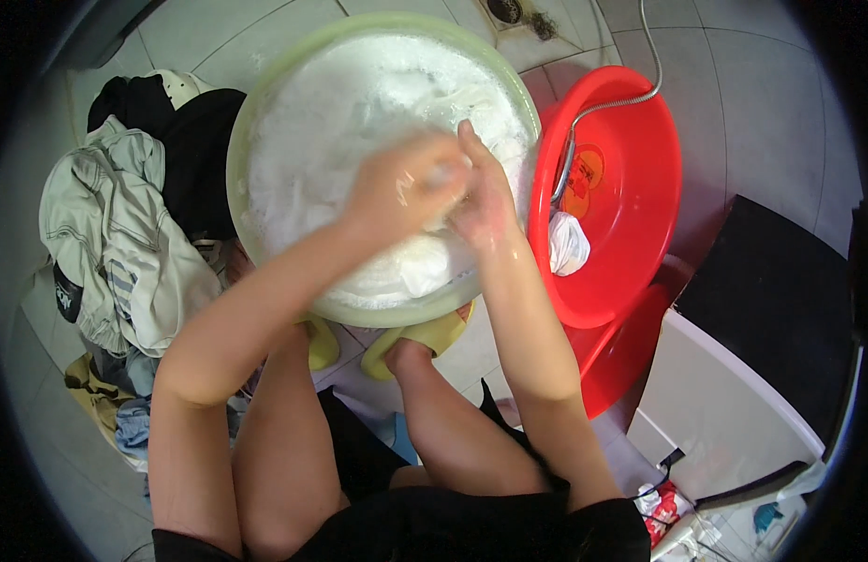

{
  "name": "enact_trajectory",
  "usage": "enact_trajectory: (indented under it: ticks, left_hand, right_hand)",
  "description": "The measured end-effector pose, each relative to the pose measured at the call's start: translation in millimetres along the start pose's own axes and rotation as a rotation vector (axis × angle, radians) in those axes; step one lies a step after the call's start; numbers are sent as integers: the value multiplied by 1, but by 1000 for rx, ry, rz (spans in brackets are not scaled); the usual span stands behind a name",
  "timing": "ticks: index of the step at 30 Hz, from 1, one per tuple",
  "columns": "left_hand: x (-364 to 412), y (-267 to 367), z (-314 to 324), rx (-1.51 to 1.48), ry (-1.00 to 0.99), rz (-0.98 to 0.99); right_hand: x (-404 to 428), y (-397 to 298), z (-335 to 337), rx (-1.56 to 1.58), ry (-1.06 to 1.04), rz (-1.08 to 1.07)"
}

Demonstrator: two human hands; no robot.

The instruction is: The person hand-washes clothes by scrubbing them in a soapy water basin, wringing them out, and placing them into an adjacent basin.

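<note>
A large pale green plastic basin holds foamy water and soaked white cloth. Above it my left hand is curled and blurred by motion, wet, with a whitish patch at its fingers. Close against it is my right hand, thumb pointing up and palm turned to the left hand. The right hand's fingers are mostly hidden behind the left. Whether anything is gripped between the two hands is not clear.
On the right, a red plastic basin leans beside the green one. It contains a metal shower hose and a bunched white cloth or bag. Clothes lie heaped at left. A black-topped white box stands right.
</note>
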State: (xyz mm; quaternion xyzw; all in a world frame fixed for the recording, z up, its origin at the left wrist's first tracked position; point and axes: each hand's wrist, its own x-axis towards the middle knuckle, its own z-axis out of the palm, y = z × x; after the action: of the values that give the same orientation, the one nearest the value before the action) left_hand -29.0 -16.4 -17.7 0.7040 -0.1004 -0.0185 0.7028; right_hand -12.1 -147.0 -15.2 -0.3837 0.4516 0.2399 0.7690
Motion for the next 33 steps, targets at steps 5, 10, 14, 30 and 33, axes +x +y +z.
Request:
enact_trajectory:
  ticks: [5, 10, 14, 30, 33]
  left_hand:
    - [-2, 15, 11, 480, -280, 571]
    - [30, -13, -27, 538, -153, -185]
    - [-7, 22, 23, 561, -68, 345]
    - [27, -28, -38, 581, -20, -144]
    - [31, -17, -53, 208, 199, -303]
  right_hand:
    - [11, -1, -17, 134, -813, 150]
    - [-21, 44, 33, 73, -66, -98]
    - [0, 48, -23, 25, -228, -206]
    - [-26, 28, 12, -104, -69, -55]
    - [-33, 16, 2, -221, -196, -251]
